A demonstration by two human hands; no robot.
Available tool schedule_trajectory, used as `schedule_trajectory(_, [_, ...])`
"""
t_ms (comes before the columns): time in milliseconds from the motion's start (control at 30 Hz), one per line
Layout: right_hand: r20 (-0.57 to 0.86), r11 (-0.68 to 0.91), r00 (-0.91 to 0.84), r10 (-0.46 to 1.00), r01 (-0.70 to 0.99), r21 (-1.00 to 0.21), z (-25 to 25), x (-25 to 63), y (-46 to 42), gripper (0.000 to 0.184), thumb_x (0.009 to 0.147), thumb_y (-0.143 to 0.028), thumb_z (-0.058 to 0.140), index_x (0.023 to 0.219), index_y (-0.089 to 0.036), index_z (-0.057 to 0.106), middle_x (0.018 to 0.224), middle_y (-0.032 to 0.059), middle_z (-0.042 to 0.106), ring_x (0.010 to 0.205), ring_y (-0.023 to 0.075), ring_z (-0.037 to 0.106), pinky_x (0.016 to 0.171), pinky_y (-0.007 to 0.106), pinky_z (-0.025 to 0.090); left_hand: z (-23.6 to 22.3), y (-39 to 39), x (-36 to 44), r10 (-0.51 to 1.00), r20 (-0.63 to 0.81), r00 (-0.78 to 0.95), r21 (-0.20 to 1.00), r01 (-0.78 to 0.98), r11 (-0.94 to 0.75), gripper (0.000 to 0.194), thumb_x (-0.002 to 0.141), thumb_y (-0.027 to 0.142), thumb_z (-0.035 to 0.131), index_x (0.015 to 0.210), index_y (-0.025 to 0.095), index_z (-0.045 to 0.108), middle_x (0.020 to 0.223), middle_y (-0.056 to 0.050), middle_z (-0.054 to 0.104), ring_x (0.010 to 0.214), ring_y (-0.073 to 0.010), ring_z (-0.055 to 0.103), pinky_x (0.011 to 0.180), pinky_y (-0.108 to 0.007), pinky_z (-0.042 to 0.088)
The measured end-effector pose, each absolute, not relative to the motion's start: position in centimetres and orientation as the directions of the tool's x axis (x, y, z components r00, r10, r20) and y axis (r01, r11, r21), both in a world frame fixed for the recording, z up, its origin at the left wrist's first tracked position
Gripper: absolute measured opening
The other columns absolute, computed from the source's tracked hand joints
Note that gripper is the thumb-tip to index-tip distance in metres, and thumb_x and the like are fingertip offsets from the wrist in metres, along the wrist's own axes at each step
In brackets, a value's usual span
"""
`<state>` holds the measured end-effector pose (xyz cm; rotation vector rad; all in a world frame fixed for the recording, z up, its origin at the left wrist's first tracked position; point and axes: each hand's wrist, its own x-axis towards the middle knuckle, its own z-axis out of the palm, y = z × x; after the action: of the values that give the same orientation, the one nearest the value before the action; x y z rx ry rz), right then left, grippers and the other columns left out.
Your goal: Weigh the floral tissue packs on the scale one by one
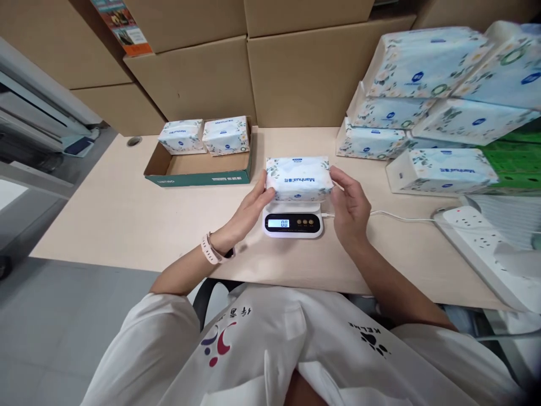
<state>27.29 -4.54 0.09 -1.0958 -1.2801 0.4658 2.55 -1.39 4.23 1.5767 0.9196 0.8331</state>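
Between the two hands, in the head view, a tissue pack is held over the white scale, its long axis running from left hand to right hand, roughly level. The broad printed face is turned up, and its lettering reads upside down from the wearer's side. Its underside and far side are hidden, as is most of the weighing plate beneath it, so whether pack and plate touch cannot be told; the display, just nearer the wearer, reads 0.0. Several fingertips are hidden around the pack's ends, and small print near the scale's buttons is too fine to read. The left hand grips the left end, thumb along the near edge, its forearm slanting in from the lower left with a pale wristband at the wrist. The right hand holds the right end, fingers bent, thumb towards the near side, its forearm coming from the lower right. Beyond the left hand, a shallow carton on the worktop bears two packs. Beyond and right of the right hand are stacked packs; nearer the wearer on that side lies a white power strip.
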Motion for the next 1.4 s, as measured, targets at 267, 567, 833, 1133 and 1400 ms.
schedule_trajectory(267, [0.538, 0.464, 0.574, 0.617, 0.286, -0.838, -0.9, 30.9, -3.4, 0.053, 0.106, -0.057, 0.056, 0.148, -0.027, 0.065, 0.155, 0.0093, 0.066, 0.14, 0.0263, 0.067, 0.128, 0.059, 0.045, 0.3, -0.6, 0.8, 0.984, 0.176, 0.041, 0.984, 0.019, -0.177, 0.093, 0.097, 0.087, 0.053, 0.171, 0.032, 0.042, 0.188, -0.004, 0.023, 0.177, -0.0281, 0.017, 0.145, -0.046, 0.022])
schedule_trajectory(567, [0.458, 0.405, 0.656, 0.601, 0.244, -0.881, -0.3, 32.4, -3.5, 0.06, 0.104, -0.068, 0.049, 0.147, -0.031, 0.065, 0.156, 0.0075, 0.064, 0.142, 0.0257, 0.063, 0.131, 0.064, 0.034, 0.1, 0.2, -0.2, 0.983, 0.101, 0.153, 0.979, -0.192, -0.071, 0.072, 0.098, 0.084, 0.052, 0.148, 0.033, 0.068, 0.172, -0.006, 0.055, 0.17, -0.0346, 0.038, 0.137, -0.056, 0.036])
schedule_trajectory(833, [0.444, 0.4, 0.625, 0.642, 0.221, -0.889, -0.4, 32.0, -3.5, 0.061, 0.104, -0.07, 0.046, 0.147, -0.03, 0.065, 0.156, 0.0085, 0.065, 0.137, 0.026, 0.066, 0.128, 0.063, 0.036, -0.3, -0.1, 0.3, 0.985, 0.102, 0.136, 0.974, -0.217, -0.071, 0.064, 0.097, 0.079, 0.059, 0.138, 0.032, 0.075, 0.164, -0.007, 0.064, 0.162, -0.0348, 0.05, 0.131, -0.055, 0.043])
schedule_trajectory(1133, [0.445, 0.388, 0.614, 0.652, 0.233, -0.892, -0.6, 32.1, -3.4, 0.063, 0.105, -0.072, 0.043, 0.147, -0.03, 0.064, 0.156, 0.009, 0.064, 0.135, 0.0259, 0.067, 0.127, 0.063, 0.038, 0.2, -0.5, 0.5, 0.981, 0.109, 0.16, 0.978, -0.195, -0.077, 0.061, 0.099, 0.077, 0.058, 0.135, 0.032, 0.076, 0.159, -0.008, 0.068, 0.157, -0.0345, 0.055, 0.127, -0.054, 0.047])
schedule_trajectory(1400, [0.443, 0.381, 0.6, 0.666, 0.237, -0.894, -1.0, 32.3, -3.3, 0.061, 0.105, -0.071, 0.042, 0.145, -0.031, 0.064, 0.154, 0.0066, 0.065, 0.133, 0.0245, 0.069, 0.128, 0.064, 0.039, 0.4, -0.6, 0.6, 0.98, 0.123, 0.154, 0.975, -0.205, -0.09, 0.06, 0.099, 0.076, 0.058, 0.134, 0.031, 0.077, 0.158, -0.008, 0.068, 0.155, -0.0341, 0.057, 0.125, -0.054, 0.048])
